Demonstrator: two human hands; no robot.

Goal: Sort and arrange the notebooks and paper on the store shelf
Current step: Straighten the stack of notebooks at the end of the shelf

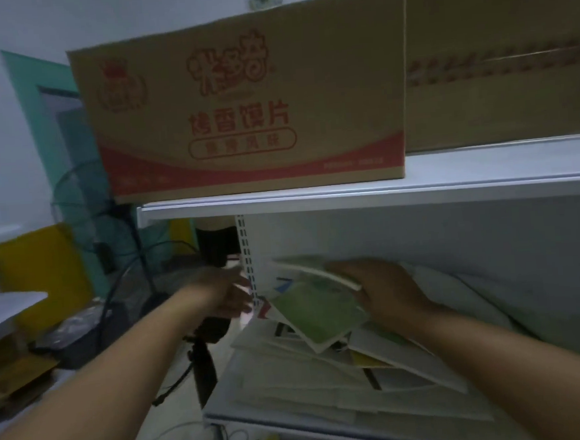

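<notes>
With the right hand (383, 292) gripping the tilted green notebook (319, 315) just right of the slotted upright (245, 254), and the left hand (225, 293) open-fingered beside that upright, I'd steady the notebook's low corner before squaring it onto the paper pile (313, 379) below.

We see of ourselves two forearms and two hands, all bare. Our left forearm (120, 369) is uncovered from the picture's edge to the wrist, and so is our right forearm (518, 358). Our left hand (225, 293) is blurred in the dim light, its fingers (240, 293) smeared; our right hand (386, 292) shows its back, knuckles and wrist more sharply.
</notes>
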